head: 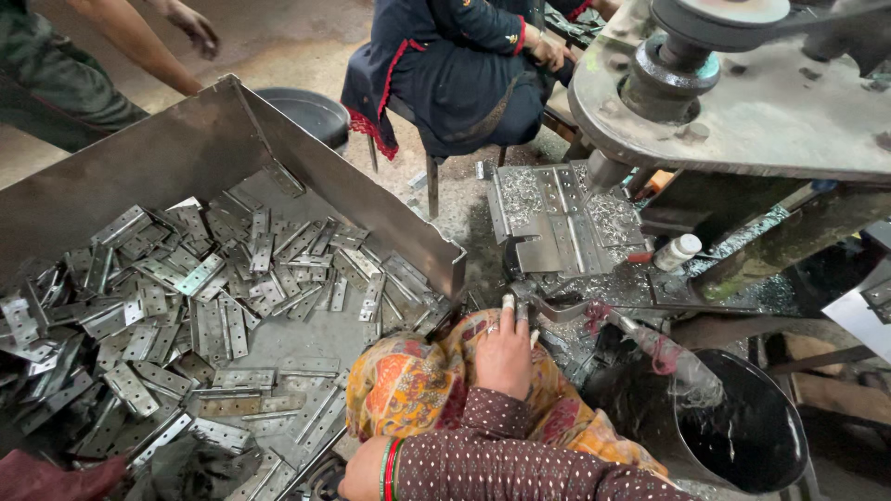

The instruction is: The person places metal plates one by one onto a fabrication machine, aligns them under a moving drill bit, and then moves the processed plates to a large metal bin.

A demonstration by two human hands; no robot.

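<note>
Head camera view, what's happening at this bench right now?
A person sits at a drill press in a metal workshop. One hand, which one I can't tell, rests on patterned cloth in the lap, fingertips near the press fixture. A wrist with bangles shows at the bottom. A metal tray to the left holds many hinge plates. Two other people are nearby.

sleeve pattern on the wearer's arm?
Dark maroon with small white dots, on the sleeve; red and green bangles at the wrist. Head view, bottom centre.
</note>
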